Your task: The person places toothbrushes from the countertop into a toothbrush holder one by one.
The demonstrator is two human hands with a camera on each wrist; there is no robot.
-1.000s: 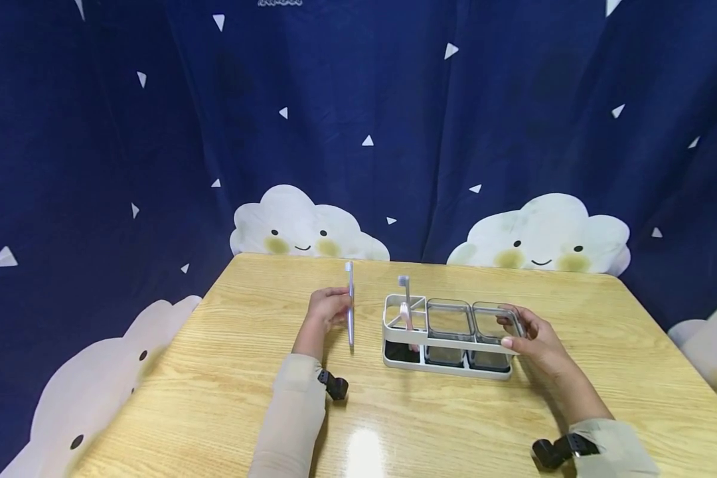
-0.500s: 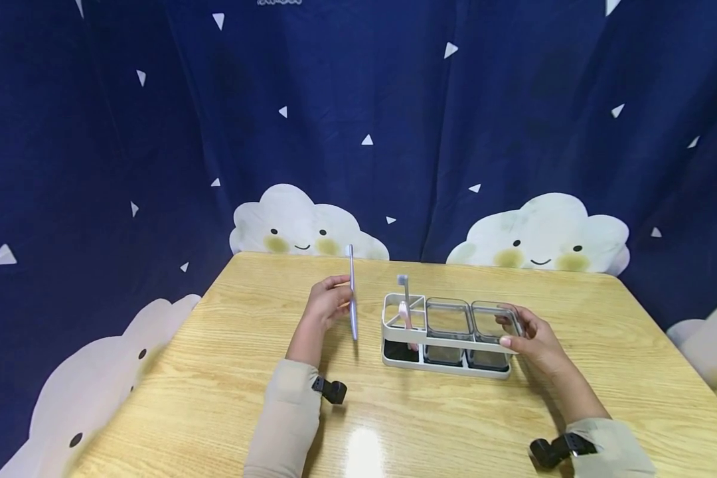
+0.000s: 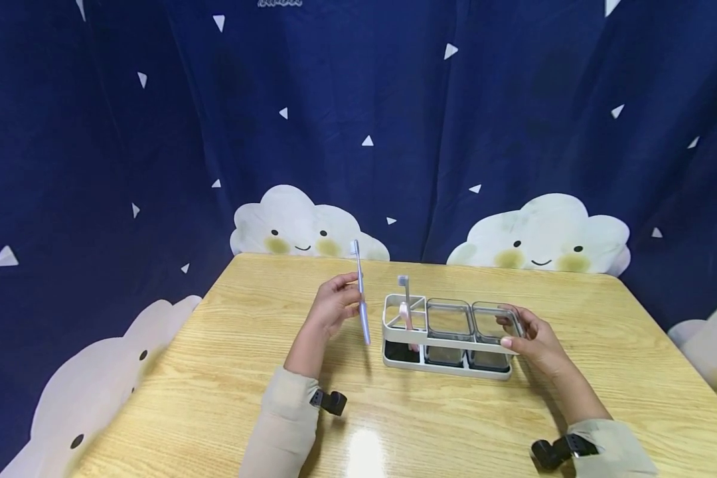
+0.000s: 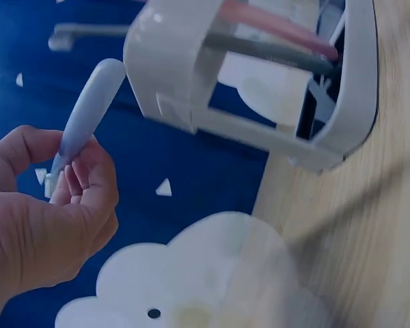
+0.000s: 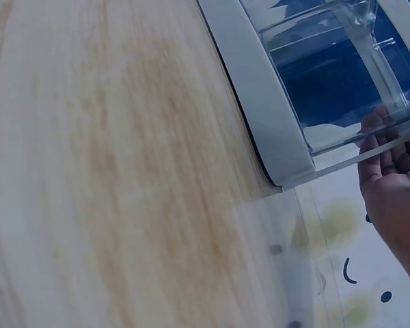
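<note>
My left hand [image 3: 333,304] pinches a lavender toothbrush [image 3: 364,322] between thumb and fingers, bristle end up, the handle slanting down to the right. The brush is in the air, left of a white toothbrush holder [image 3: 448,341] standing on the table. In the holder's divided left section stand a grey toothbrush [image 3: 407,292] and a pink toothbrush [image 3: 409,325]. Two clear cups, a middle cup [image 3: 448,320] and a right cup [image 3: 491,325], sit in the other slots. My right hand [image 3: 540,345] grips the holder's right end, thumb in front, fingers behind.
The wooden table [image 3: 454,425] runs back to a dark blue curtain [image 3: 334,86] with white clouds and triangles. Black wrist cameras are strapped at both sleeves, the left camera [image 3: 333,402] and the right camera [image 3: 550,454].
The left hand has lifted the lavender toothbrush and carried it a little right, towards the holder; the brush now tilts. The right hand and the holder have stayed in place.
</note>
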